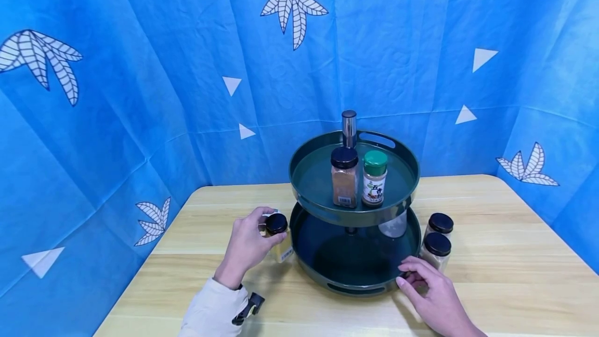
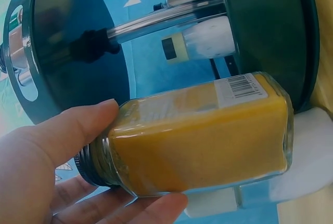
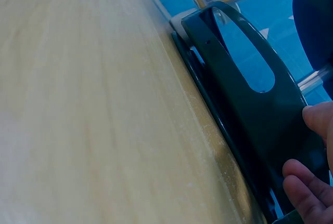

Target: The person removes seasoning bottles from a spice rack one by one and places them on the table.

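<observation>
My left hand [image 1: 252, 241] grips a square glass jar of yellow powder [image 2: 203, 138] near its black lid, with the thumb on one side and fingers on the other. This jar is tilted, close beside the left rim of a dark green two-tier round tray [image 1: 327, 280]. At the lower tier's front right rim, my right hand [image 1: 428, 287] holds the edge with curled fingers. In the right wrist view the thumb is at the rim and two fingertips [image 3: 299, 174] lie by the outer wall. A handle slot shows in that wall.
On the upper tier stand a black-lidded jar of brown powder [image 1: 344, 183] and a green-capped shaker [image 1: 374, 181]. Two black-lidded jars, one in front [image 1: 436, 248], stand right of the tray. White-filled containers, including one bottle [image 2: 210, 37], show in the left wrist view. Blue cloth [image 1: 398, 66] hangs behind.
</observation>
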Demonstrator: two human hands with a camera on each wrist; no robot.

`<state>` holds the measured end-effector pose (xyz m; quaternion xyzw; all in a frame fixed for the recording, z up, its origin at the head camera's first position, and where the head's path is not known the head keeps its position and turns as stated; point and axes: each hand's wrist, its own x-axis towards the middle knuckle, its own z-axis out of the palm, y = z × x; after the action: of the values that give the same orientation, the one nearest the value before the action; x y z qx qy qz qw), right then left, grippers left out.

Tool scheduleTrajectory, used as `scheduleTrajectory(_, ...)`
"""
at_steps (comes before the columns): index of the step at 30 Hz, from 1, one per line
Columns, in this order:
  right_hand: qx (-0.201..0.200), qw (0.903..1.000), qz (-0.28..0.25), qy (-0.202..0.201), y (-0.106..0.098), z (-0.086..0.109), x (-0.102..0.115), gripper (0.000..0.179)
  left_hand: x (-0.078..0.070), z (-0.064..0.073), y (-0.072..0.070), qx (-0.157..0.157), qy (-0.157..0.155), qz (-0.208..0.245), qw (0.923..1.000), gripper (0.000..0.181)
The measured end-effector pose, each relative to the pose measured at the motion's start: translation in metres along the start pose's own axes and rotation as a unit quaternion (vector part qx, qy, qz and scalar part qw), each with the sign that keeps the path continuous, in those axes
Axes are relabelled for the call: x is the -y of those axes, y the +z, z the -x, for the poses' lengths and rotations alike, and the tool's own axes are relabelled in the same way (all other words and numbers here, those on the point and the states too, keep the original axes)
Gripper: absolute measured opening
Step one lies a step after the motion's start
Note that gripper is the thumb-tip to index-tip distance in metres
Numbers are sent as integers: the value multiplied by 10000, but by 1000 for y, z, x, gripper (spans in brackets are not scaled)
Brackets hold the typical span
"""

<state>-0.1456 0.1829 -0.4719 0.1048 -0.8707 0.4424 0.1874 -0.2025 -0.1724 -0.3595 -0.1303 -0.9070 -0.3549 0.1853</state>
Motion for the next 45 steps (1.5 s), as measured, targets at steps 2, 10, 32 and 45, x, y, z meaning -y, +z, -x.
scheduleTrajectory(2,0,10000,4,3,0,0,0,17,1,1,1,19,-47,-9,10000,48)
scheduleTrajectory(10,18,10000,24,-1,0,0,-1,17,5,2,5,86,-169,6,9998,40)
scheduleTrajectory(32,82,9999,39,67,0,-1,-1,17,12,5,13,208,-379,-218,9988,44)
scheduleTrajectory(45,128,9998,23,167,0,-2,0,16,16,8,18,338,-392,-338,9981,46)
